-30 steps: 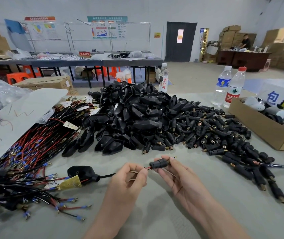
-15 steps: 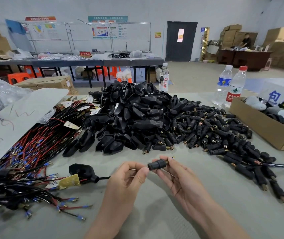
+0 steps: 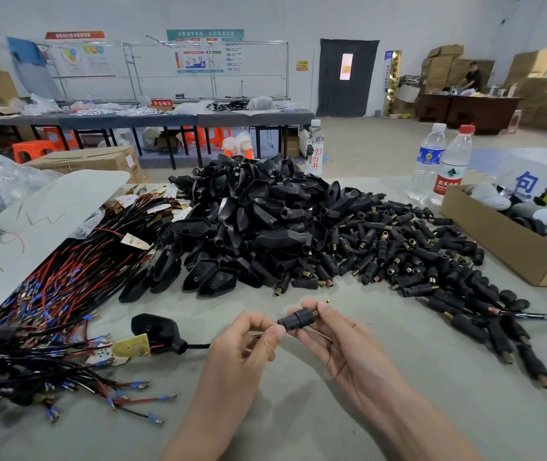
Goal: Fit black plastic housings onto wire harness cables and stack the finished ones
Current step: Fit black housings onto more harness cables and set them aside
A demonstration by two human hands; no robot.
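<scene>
My right hand (image 3: 335, 341) pinches a small black cylindrical housing (image 3: 297, 318) with a brass threaded end. My left hand (image 3: 245, 344) grips the thin cable just left of that housing, thumb touching its end. The cable (image 3: 199, 346) runs left to a larger black shell housing (image 3: 159, 331) lying on the table beside a yellow tag. A big heap of black shell housings (image 3: 258, 221) sits mid-table, with small cylindrical housings (image 3: 415, 257) spread to its right. Red and black wire harnesses (image 3: 66, 277) lie at the left.
A cardboard box (image 3: 504, 241) of parts stands at the right edge, two water bottles (image 3: 441, 161) behind it. A black pen (image 3: 544, 317) lies right of the cylinders. A finished bundle of harnesses (image 3: 16, 361) sits at the near left. White sheet (image 3: 32, 221) covers the far left.
The small housing has slid left along the cable toward my left fingertips, and the red wire stretch between my hands is now covered. Both hands lifted slightly.
</scene>
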